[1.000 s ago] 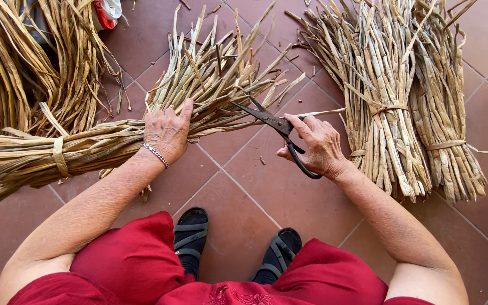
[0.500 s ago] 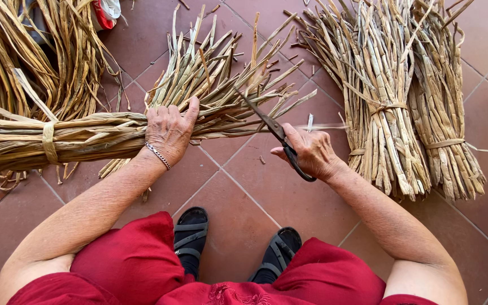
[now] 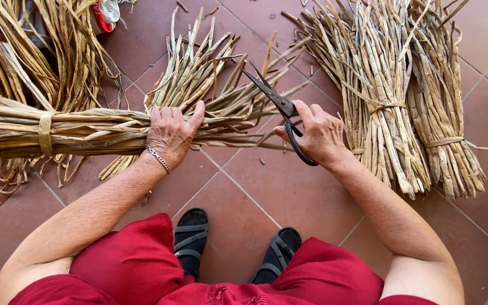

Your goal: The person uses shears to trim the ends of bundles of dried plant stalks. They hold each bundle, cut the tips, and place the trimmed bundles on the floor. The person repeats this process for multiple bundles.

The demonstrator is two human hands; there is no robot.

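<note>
The left hand (image 3: pixel 170 133) is gripping a tied bundle (image 3: pixel 80 129) of dried reeds, which is lying crosswise over the tiled floor (image 3: pixel 244 192), its frayed ends fanning toward the middle. The right hand (image 3: pixel 317 135) is holding black shears (image 3: pixel 278 107), blades parted and pointing into those ends. The left fingers (image 3: pixel 196 116) are sitting near the blades, so a slip is risking a nick; loose stalks may be springing aside, leaving an uneven cut. Two tied sheaves (image 3: pixel 402 107) are lying toward the floor's right edge.
</note>
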